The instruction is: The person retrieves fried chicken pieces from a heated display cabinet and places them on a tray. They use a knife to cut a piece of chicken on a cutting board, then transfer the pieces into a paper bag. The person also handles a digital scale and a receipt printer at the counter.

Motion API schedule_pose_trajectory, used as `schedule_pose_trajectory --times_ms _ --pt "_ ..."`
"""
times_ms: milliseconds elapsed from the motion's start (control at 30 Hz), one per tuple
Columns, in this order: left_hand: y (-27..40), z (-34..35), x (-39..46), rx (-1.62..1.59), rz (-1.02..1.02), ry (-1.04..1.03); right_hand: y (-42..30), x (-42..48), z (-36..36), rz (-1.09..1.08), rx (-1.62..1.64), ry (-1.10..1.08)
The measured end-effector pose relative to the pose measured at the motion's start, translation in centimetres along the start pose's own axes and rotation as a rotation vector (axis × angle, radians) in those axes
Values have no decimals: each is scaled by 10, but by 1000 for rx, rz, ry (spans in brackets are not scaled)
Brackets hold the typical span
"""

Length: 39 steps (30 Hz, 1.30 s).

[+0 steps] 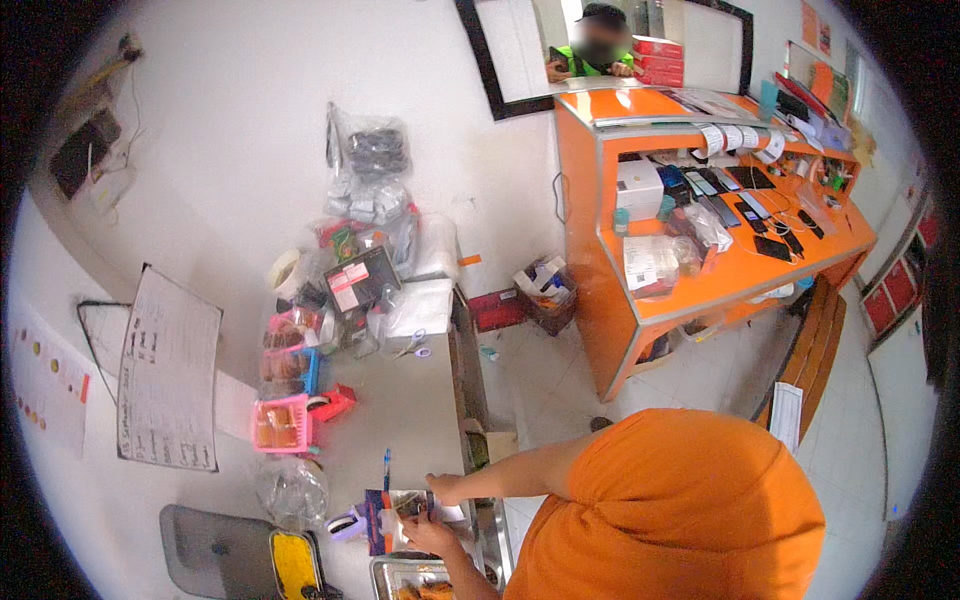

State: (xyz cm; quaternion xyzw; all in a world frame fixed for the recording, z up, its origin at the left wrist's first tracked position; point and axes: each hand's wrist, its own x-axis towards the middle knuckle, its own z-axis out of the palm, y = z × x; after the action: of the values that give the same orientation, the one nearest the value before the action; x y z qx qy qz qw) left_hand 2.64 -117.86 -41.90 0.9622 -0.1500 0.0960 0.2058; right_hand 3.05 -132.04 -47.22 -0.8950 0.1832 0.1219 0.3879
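My left hand (429, 534) has its fingers closed on a small dark packet (409, 505) at the table's near edge. Beside it is my right hand (445, 489), just above the packet in the picture; its fingertips are too blurred to tell whether they grip anything. Under the packet lies a purple, orange and white printed wrapper (375, 523). A blue pen (387, 469) rests just past the wrapper. To its left sits a purple tape dispenser (346, 524). Close to my left wrist is a metal tray (379, 574) with orange-brown food pieces.
The grey table (390, 405) also bears scissors (418, 345), a red tape dispenser (333, 403), a pink basket (281, 425) and a clear plastic bag (292, 491). A yellow-filled container (294, 564) is at the bottom. An orange counter (600, 330) holds several phones; a person (600, 60) stands behind it.
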Motion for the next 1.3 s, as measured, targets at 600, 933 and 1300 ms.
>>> schedule_pose_trajectory --times_ms 600,933,1300 --pt "187 180 -186 -578 34 -762 374 -363 -320 11 434 -216" --pt "427 244 -186 -966 1 -1208 628 -571 -400 83 -143 132" --pt "619 244 -147 -1044 -424 -1254 656 -656 -438 1092 -228 1081"
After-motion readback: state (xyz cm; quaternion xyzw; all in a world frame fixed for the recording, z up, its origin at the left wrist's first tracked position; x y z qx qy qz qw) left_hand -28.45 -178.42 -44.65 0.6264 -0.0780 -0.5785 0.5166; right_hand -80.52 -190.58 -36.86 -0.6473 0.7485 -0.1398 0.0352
